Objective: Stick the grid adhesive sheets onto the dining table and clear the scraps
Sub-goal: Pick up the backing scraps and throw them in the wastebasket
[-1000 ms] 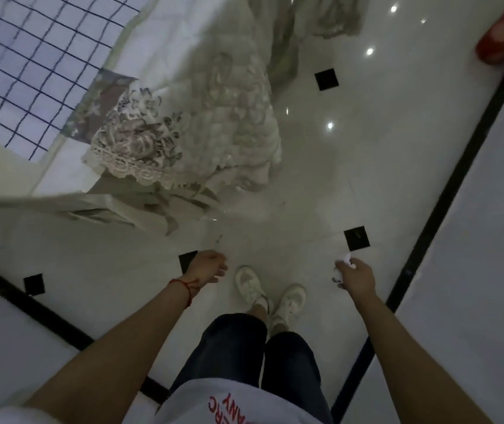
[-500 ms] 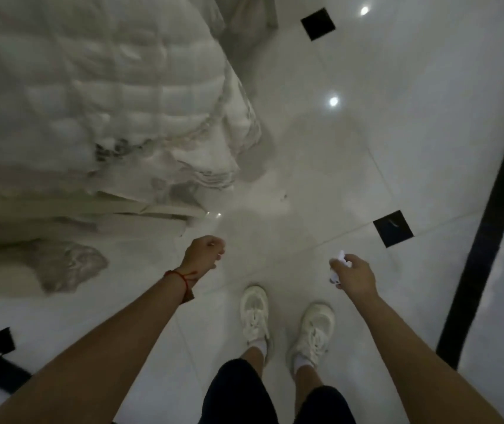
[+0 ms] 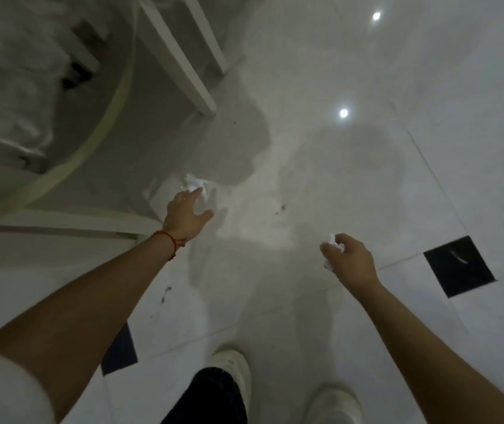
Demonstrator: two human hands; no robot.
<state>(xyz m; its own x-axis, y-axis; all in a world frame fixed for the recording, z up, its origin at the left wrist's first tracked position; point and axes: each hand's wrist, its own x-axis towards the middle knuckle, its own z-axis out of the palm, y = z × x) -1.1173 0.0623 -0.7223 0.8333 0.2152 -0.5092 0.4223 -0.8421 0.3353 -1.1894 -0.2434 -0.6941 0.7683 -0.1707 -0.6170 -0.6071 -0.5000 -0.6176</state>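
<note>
Reaching with spread fingers, left hand [image 3: 188, 216] nears crumpled white scrap [image 3: 193, 185]; right hand [image 3: 350, 261] clutches wadded paper [image 3: 333, 242].

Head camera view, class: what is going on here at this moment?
A person stands on a glossy tiled floor beside a white table leg, gathering scraps. The left hand reaches down with fingers spread toward a crumpled white paper scrap on the floor, at or just short of touching it. The right hand grips another white scrap.
</note>
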